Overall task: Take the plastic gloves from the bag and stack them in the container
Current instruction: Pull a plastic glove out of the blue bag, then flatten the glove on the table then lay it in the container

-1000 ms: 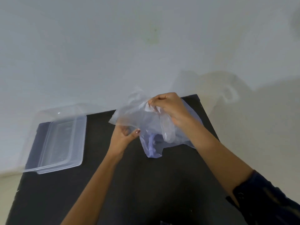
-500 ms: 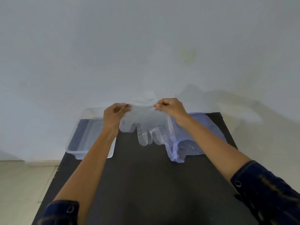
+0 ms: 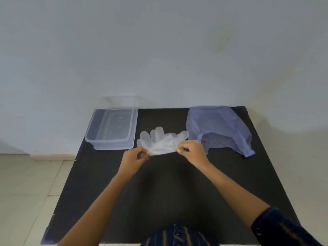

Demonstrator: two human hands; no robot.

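Clear plastic gloves (image 3: 162,141) are stretched flat between both hands over the middle of the black table (image 3: 165,196), fingers pointing away from me. My left hand (image 3: 135,156) pinches the cuff's left corner and my right hand (image 3: 192,150) pinches its right corner. The empty clear container (image 3: 111,128) stands at the back left, just left of the gloves. The bluish plastic bag (image 3: 219,129) lies slumped at the back right, beside my right hand.
A white wall rises directly behind the table's far edge. Pale floor tiles (image 3: 26,192) show to the left of the table. My dark striped clothing (image 3: 179,235) is at the bottom edge.
The gloves came out of the bag and were lowered from chest height toward the table, now spread with fingers pointing away. The bag lies let go at the back right.
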